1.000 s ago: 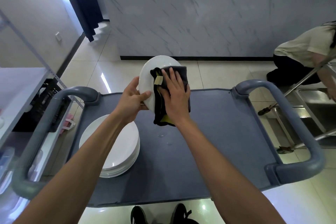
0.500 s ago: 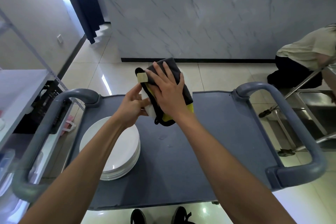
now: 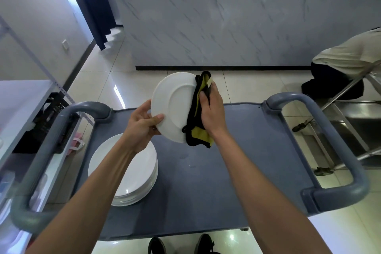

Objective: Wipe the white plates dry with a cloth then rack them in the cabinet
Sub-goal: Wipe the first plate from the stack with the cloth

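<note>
You're standing at a grey plastic cart [image 3: 237, 171] with rounded grey handles [image 3: 334, 150] at both ends. Beyond it runs a marble-faced counter [image 3: 216, 27] under a black top. A metal shelving rack [image 3: 24, 97] stands to your left, and a crouching person [image 3: 340, 64] is at the right edge.

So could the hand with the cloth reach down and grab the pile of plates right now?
Probably not yet. The right hand grips the cloth against the held plate, and the left arm crosses above the stack of plates.
</note>
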`<action>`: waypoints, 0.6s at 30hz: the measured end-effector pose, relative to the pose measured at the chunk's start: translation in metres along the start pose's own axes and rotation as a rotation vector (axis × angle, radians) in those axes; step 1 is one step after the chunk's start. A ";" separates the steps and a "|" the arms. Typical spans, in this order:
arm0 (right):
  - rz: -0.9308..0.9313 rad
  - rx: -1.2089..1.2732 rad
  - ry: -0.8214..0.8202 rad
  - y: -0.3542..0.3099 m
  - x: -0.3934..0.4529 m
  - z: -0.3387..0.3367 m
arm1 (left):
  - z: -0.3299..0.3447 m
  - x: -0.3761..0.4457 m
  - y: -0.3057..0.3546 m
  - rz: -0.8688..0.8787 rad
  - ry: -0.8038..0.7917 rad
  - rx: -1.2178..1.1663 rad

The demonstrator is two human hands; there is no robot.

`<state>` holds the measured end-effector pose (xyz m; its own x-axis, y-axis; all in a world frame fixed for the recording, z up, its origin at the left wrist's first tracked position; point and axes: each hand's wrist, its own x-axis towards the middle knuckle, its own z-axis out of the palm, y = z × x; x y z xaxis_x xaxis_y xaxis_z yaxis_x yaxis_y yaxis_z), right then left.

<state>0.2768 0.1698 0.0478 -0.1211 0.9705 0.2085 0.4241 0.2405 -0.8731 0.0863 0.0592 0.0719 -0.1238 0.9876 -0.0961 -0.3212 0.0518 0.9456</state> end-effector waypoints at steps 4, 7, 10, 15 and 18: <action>-0.055 -0.230 0.063 -0.010 -0.017 0.009 | 0.003 0.003 0.000 0.001 0.005 0.006; -0.202 -0.375 0.017 -0.025 -0.026 0.019 | 0.009 0.009 0.000 0.005 0.007 0.015; -0.350 -0.419 -0.064 -0.039 -0.034 0.033 | 0.014 0.012 0.002 0.006 0.006 0.012; -0.391 -0.401 -0.145 -0.051 -0.015 0.037 | 0.012 0.012 0.011 0.001 0.007 0.017; -0.384 -0.385 -0.163 -0.055 0.000 0.037 | 0.010 0.012 0.012 -0.007 0.027 0.015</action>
<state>0.2205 0.1553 0.0800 -0.4551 0.8044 0.3819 0.6153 0.5941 -0.5182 0.0901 0.0728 0.0854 -0.1469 0.9829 -0.1113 -0.3085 0.0614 0.9492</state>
